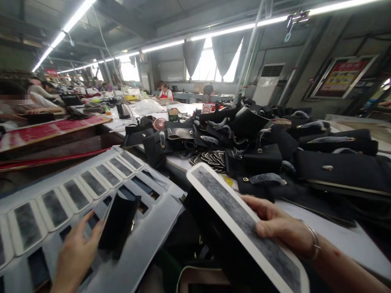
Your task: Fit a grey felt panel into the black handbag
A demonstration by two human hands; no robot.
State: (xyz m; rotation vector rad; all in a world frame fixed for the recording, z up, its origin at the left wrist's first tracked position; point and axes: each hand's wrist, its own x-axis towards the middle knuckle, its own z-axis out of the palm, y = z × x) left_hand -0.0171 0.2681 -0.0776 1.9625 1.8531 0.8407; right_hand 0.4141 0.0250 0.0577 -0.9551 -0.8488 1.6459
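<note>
From my remote station, starting at the far left: a long grey-white template sheet with a row of rounded rectangular cut-outs (91,191) lies across the work area, and most of its upper windows appear filled with dark grey felt-like pads; I judge that row loaded, while the lower windows near the frame edge look open or dark, so that part seems left to do. My left hand (76,254) rests on this sheet, fingers curled around a small flat black leather piece (117,226) standing tilted on the sheet; the grip is closed on it. Moving right, my right hand (279,228), a metal bangle at the wrist, grips from the far edge a long white-bordered board with a dark grey felted face (244,226), held slanted above my lap, clear of the sheet. Beyond it, the white tabletop (336,232) carries a large heap of black leather handbags with gold fittings (275,150), apparently awaiting work. What lies beneath the board is dark and unreadable; the lower end of the board and the left end of the sheet are cut off by the frame, and I cannot tell whether the black piece has hardware.
</note>
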